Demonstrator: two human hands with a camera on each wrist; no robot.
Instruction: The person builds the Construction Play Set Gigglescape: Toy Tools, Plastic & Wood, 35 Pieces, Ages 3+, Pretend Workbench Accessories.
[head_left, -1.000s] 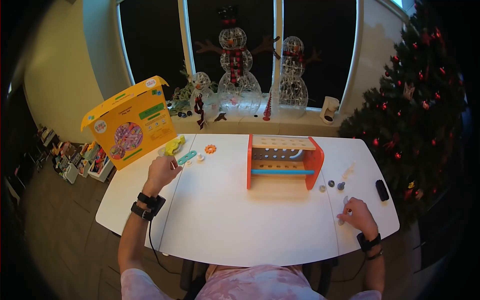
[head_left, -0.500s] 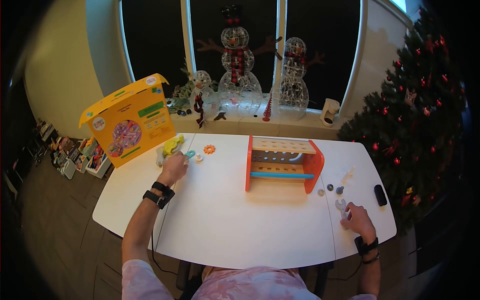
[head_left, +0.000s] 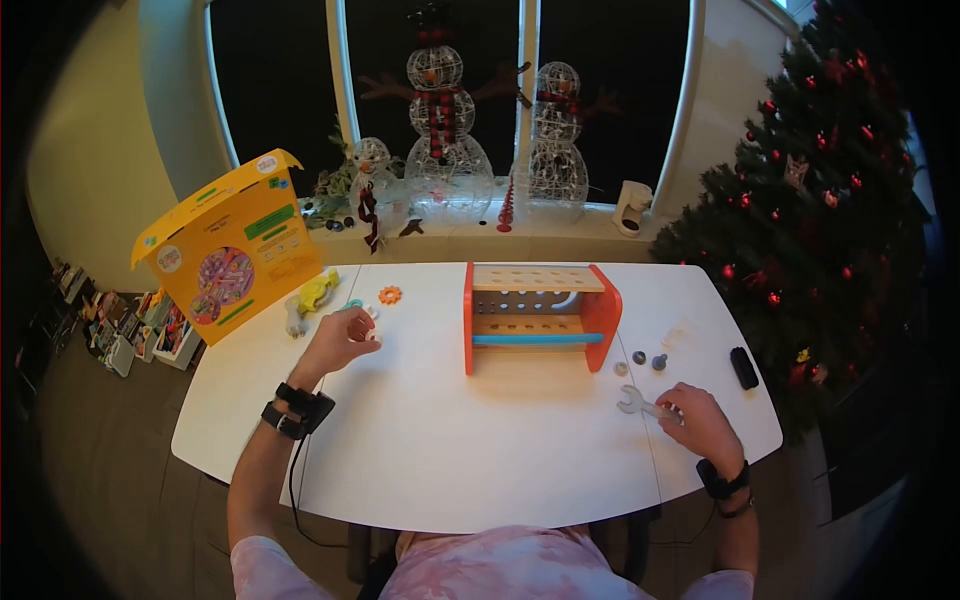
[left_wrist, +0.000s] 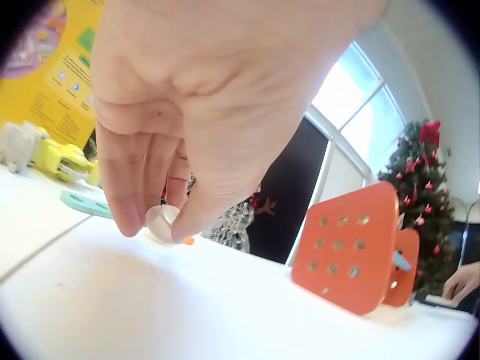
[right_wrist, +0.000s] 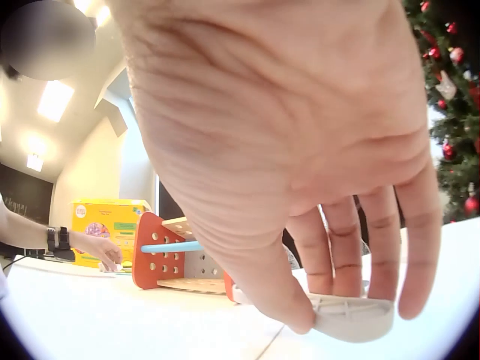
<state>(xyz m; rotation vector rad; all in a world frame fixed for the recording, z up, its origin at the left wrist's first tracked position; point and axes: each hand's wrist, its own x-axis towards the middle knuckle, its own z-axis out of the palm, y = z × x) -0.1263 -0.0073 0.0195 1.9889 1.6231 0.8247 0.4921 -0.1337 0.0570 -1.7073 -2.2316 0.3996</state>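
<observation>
Head view: a grey wrench is held by the right hand over the right part of the white table, its forked end turned leftward. In the right wrist view it is pinched between thumb and fingers. A small white piece is pinched between thumb and fingertips of the left hand, close to the table; whether contact is made cannot be told. Just beyond that hand, a teal strip and an orange gear are noted. Two small grey pieces and a grey bolt are placed near the wrench. Between the hands, farther back, a red-sided wooden workbench is positioned.
</observation>
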